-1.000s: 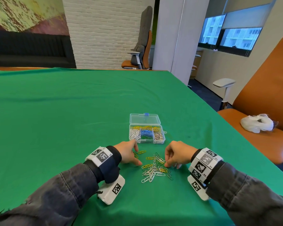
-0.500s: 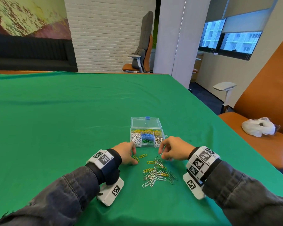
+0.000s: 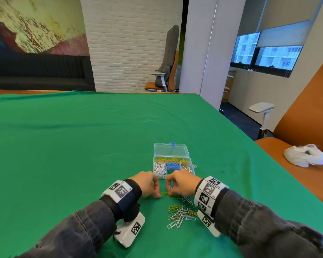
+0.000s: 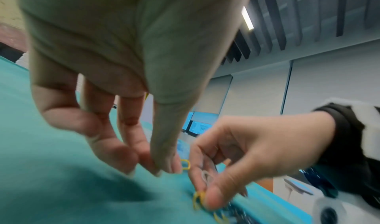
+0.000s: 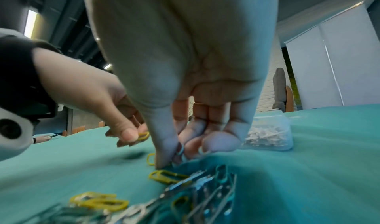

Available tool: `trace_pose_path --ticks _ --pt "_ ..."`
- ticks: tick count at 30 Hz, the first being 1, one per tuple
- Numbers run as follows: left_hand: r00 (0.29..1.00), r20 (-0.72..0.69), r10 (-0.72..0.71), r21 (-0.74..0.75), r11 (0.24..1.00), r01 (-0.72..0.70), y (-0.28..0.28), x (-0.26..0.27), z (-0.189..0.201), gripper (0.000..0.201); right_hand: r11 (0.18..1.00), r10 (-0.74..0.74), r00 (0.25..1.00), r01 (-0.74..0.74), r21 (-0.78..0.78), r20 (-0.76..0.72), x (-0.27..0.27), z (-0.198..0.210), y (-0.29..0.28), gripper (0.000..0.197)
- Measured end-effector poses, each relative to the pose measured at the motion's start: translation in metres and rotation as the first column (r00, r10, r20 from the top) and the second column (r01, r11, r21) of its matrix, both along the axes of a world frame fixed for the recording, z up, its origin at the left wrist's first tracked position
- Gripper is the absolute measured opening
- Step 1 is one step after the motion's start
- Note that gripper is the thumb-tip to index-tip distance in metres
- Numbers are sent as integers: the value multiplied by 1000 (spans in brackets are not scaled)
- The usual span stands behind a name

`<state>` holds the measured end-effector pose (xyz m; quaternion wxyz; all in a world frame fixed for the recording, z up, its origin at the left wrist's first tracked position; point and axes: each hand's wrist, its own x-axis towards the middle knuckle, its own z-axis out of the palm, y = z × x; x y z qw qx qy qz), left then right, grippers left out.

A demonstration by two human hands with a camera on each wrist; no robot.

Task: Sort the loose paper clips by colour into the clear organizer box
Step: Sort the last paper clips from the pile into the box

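Left hand (image 3: 147, 185) pinching one end of a yellow wire paper clip (image 3: 164, 193), right hand (image 3: 181, 185) pinching the other, plus a silver clip in its fingers, just in front of the clear plastic organizer box (image 3: 172, 164) on the green-clothed bench (image 3: 82, 146). Could snag or drop if clips are tangled. Half a second ago hands apart, now meeting; loose pile (image 3: 181, 214) stays nearer.

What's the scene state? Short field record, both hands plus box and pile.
left hand: pinches a yellow clip
right hand: grip on a white clip, fingertips at a yellow one
organizer box: lid open, white, blue, yellow and green clips sorted inside
loose pile: on green cloth, near side of box, unsorted
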<state>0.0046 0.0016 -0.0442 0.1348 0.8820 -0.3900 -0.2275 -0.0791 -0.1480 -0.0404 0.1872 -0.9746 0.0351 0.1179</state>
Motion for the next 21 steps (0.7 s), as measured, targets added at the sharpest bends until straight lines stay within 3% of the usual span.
trace_pose_path --ticks 3,5,10,16,21 --pt "998 -5 55 -98 994 -55 -1 15 14 21 999 17 1000 -16 31 -17 0 6 -9 8" --pt "995 31 96 -161 983 -90 -7 27 25 19 998 -14 997 9 67 70 7 15 -20 3" --pt "964 179 195 -242 959 -149 -41 52 46 8 965 -259 927 236 117 271 43 40 -56 6" --pt "954 211 213 -178 968 -176 -66 68 35 6 964 -264 935 264 32 236 72 33 -63 10" --pt "951 203 235 -257 950 -180 -58 72 29 10 968 -249 946 247 35 209 73 28 -69 7"
